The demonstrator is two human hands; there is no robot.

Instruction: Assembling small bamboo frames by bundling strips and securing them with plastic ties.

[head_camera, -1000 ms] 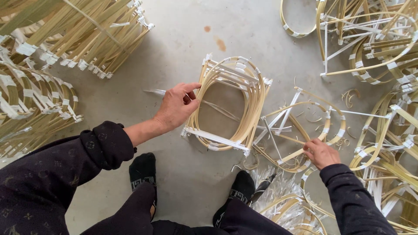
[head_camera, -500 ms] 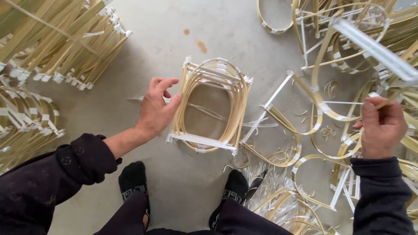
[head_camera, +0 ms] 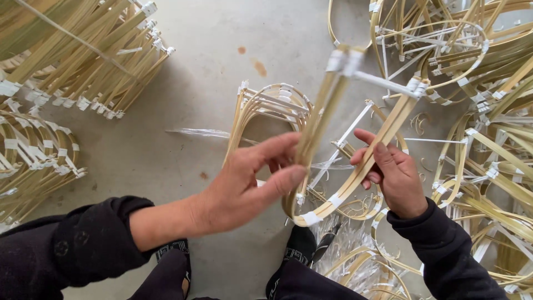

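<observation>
I hold a curved bamboo-strip frame [head_camera: 355, 166], bound with white tape at its joints, up in front of me. My right hand [head_camera: 397, 178] grips its right-hand strip. My left hand [head_camera: 250, 183] pinches its left-hand strip between thumb and fingers. Below it on the concrete floor lies a stack of similar oval bamboo frames [head_camera: 266, 108], partly hidden by my left hand.
Heaps of bamboo frames lie at the left [head_camera: 66, 61] and the right [head_camera: 477, 94]. Loose frames and clear plastic wrap [head_camera: 350, 250] lie by my feet. My dark shoes [head_camera: 172, 266] stand on grey concrete [head_camera: 205, 61].
My right hand lifted a frame from the right pile and brought it to the centre. My left hand left the stack on the floor and took hold of that frame.
</observation>
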